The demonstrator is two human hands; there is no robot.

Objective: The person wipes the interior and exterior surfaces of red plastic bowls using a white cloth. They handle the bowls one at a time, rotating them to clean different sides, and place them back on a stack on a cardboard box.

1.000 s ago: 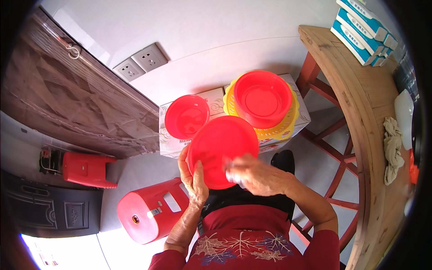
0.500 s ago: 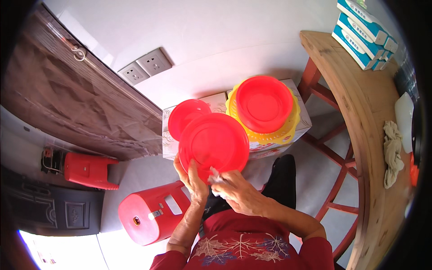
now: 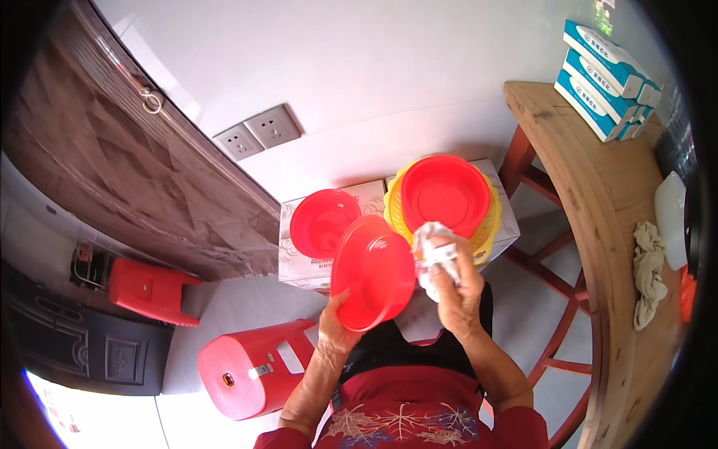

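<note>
My left hand [image 3: 338,323] grips a red plastic basin [image 3: 372,273] by its lower left rim and holds it tilted in front of me. Crumpled in my right hand [image 3: 458,293] is a white cloth [image 3: 435,258], just off the basin's right side. Another red basin [image 3: 323,223] sits on a patterned cardboard box [image 3: 303,271] beyond the held one. To the right, a third red basin [image 3: 446,196] rests inside a yellow openwork basket [image 3: 490,232] on the boxes. My right hand and the cloth partly cover that basket's near edge.
A red plastic stool [image 3: 250,374] lies on its side at my left, and another red stool [image 3: 149,290] is farther off. The curved wooden table [image 3: 576,179] at right carries stacked tissue boxes [image 3: 598,82] and a beige rag [image 3: 648,273]. Wall sockets [image 3: 258,133] are above the boxes.
The held basin has turned from nearly face-on to a steep tilt. My right hand has moved with the cloth from the basin's near rim up and right, away from it.
</note>
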